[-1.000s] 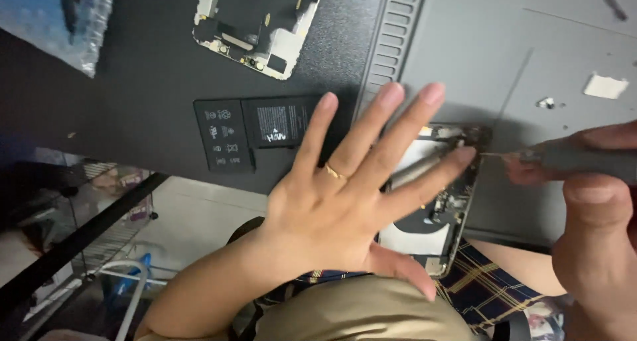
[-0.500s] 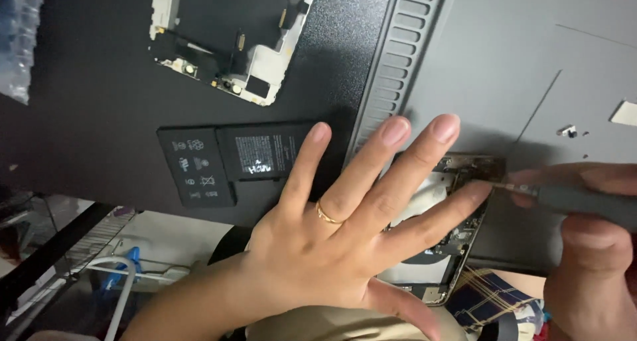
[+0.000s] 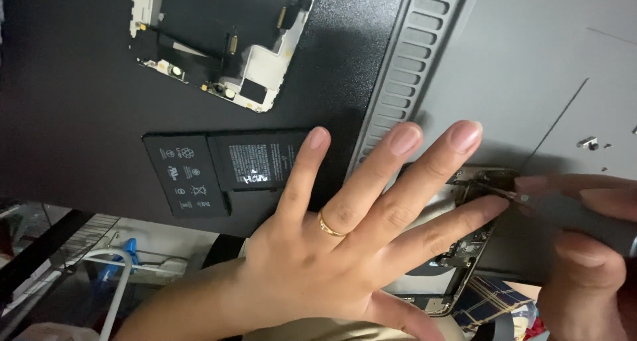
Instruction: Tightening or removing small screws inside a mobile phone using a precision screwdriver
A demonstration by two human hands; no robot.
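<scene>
My left hand [image 3: 332, 248] lies flat with its fingers spread, pressing down an opened phone body [image 3: 458, 255] on the grey mat [image 3: 531, 69]. A gold ring sits on one finger. My right hand [image 3: 590, 248] grips a dark screwdriver [image 3: 564, 208] whose tip touches the phone's upper corner, just past my left fingertips. A black L-shaped phone battery [image 3: 212, 168] rests on the dark table beside my left little finger. A detached screen frame [image 3: 225, 42] with flex cables lies farther up the table.
The dark table top [image 3: 66, 102] ends at the lower left, where the floor, a white cable [image 3: 116, 288] and a wire rack show. A ribbed strip [image 3: 411, 69] borders the grey mat. A small screw [image 3: 588, 142] sits on the mat.
The view has shifted so the screen frame and battery sit more centrally. My left hand stays spread on the phone, and the screwdriver tip stays at the phone's corner.
</scene>
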